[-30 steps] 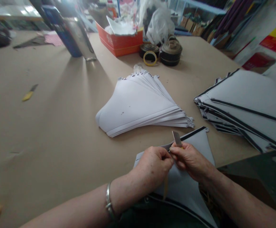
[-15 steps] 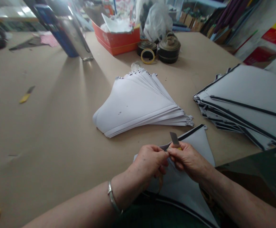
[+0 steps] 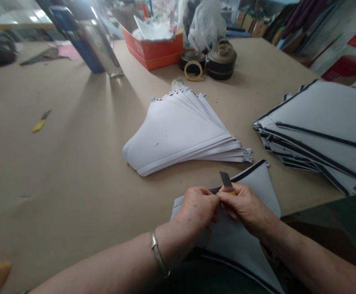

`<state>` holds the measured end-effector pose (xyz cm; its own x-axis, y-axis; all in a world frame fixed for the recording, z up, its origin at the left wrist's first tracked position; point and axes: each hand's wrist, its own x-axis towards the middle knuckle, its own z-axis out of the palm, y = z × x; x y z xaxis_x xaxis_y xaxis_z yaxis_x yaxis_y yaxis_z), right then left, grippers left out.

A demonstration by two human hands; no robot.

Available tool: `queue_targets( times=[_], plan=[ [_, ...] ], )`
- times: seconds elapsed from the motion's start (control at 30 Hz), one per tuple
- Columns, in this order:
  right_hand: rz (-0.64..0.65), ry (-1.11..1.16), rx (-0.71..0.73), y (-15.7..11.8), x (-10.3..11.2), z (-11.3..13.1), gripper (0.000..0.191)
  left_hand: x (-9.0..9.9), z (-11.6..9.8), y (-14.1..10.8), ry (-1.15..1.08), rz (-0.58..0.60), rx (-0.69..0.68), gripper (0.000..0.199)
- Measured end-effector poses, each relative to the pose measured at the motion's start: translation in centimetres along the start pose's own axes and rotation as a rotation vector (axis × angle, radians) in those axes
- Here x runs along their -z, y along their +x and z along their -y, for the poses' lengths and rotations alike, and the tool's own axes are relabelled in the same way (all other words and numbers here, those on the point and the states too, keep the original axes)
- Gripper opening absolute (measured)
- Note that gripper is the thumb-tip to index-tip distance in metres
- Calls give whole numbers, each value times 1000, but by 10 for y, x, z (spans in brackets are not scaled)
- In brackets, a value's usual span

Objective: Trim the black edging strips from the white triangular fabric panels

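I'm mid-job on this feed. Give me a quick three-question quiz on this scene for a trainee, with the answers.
1. True or false: the bangle is on the wrist of the left hand.
2. What does the right hand hold?
A. A yellow-handled utility knife
B. A pair of scissors
C. A roll of tape
3. Fill in the missing word: the white sheet under the hands has a ____ strip along its edge.

Key: 1 true; 2 A; 3 black.
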<state>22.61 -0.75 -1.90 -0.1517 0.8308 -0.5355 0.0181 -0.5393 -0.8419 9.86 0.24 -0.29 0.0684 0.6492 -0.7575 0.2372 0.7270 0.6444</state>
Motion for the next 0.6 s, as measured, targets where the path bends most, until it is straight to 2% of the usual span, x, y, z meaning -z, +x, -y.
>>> queue_targets(
  times=[0.3, 0.6],
  plan=[
    [-5, 2, 6, -3, -1, 0, 20, -2, 0, -3, -38, -15, -1, 11],
    [11, 153, -17, -2, 2, 1, 23, 5, 2, -4, -43, 51, -30, 8]
  ],
)
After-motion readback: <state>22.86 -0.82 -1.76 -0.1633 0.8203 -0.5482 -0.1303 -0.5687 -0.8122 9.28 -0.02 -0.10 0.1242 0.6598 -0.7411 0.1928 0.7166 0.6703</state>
